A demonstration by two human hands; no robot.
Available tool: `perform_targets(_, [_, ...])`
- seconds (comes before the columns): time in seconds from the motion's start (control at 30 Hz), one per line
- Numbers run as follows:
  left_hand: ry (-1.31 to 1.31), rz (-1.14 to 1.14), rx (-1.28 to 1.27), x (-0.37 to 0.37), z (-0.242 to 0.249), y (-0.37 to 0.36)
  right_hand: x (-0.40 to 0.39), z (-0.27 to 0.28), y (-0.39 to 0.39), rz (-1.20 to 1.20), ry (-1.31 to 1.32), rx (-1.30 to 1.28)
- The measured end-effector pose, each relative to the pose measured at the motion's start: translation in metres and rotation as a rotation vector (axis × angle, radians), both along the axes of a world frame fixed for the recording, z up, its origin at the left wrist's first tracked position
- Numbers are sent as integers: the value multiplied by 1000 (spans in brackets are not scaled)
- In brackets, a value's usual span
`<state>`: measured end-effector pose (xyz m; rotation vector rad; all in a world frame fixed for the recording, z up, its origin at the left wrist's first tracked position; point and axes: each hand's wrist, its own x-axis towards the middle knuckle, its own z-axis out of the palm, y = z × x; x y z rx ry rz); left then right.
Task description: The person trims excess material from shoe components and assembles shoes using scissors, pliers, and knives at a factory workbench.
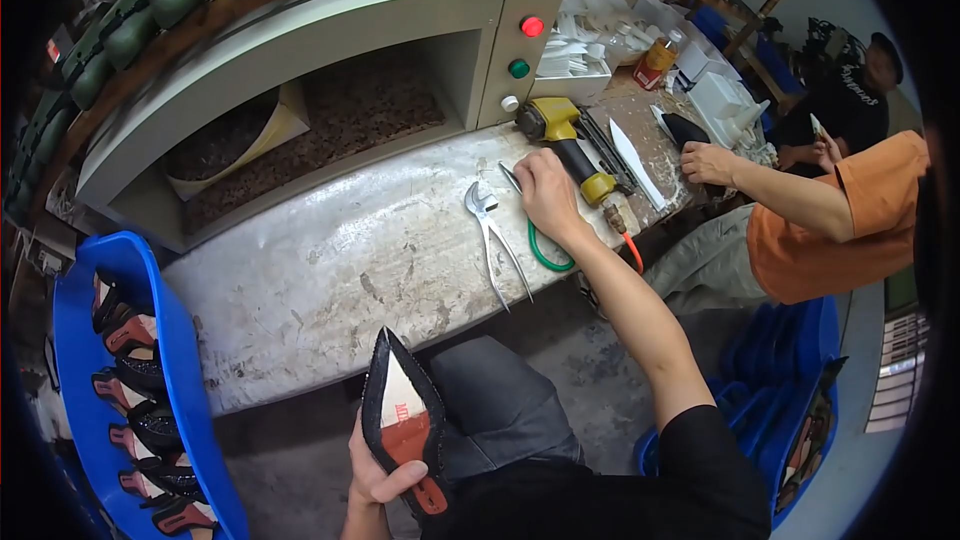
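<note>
My left hand (375, 475) is wrapped round a pointed shoe (405, 410), its white and red-brown sole facing up, above my lap. My right hand (545, 190) rests on the bench beside the yellow and black air tool (570, 145), its fingers closed around the end of a thin tool (509, 176) with a green loop handle (545, 248). Metal pincers (492, 235) lie on the worn bench top (330, 300), just left of that hand.
A machine (490, 50) with a red light stands behind the bench. Blue bins of shoes (205, 390) are at the left and lower right. On the right, a co-worker in orange (840, 230) reaches onto the bench near a white strip (636, 162); another person (850, 100) is behind.
</note>
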<state>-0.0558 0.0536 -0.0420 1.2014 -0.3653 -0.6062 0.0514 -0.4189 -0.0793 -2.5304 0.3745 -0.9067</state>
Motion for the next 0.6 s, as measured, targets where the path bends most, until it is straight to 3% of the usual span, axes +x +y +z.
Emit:
perform_targets(0.1, [22,-5,-2,2,-1,-7,-12,3,-1,-147,-206,17])
perform_targets(0.17, [16,-2,-17,0,-2,-7,-56,36,18,-204,-176,237])
perform_targets(0.2, [13,7,-26,-2,-2,-6,-81,46,19,-171,-153,157])
perform_targets(0.27, [3,21,-39,-3,-3,-6,-139,74,20,-203,281,-85])
perform_targets(0.33, [13,8,-41,-2,-2,-8,-161,91,18,-163,483,-200])
perform_targets(0.37, [25,-9,-37,-2,-1,-8,-155,90,18,-171,487,-191])
perform_targets(0.43, [38,-34,-38,-1,2,-10,-107,94,14,-136,257,44])
perform_targets(0.5, [5,-39,-32,-4,7,-11,-59,70,1,-98,282,187])
perform_targets(0.6, [-82,-29,-27,-4,14,-13,-8,39,-17,-232,393,-33])
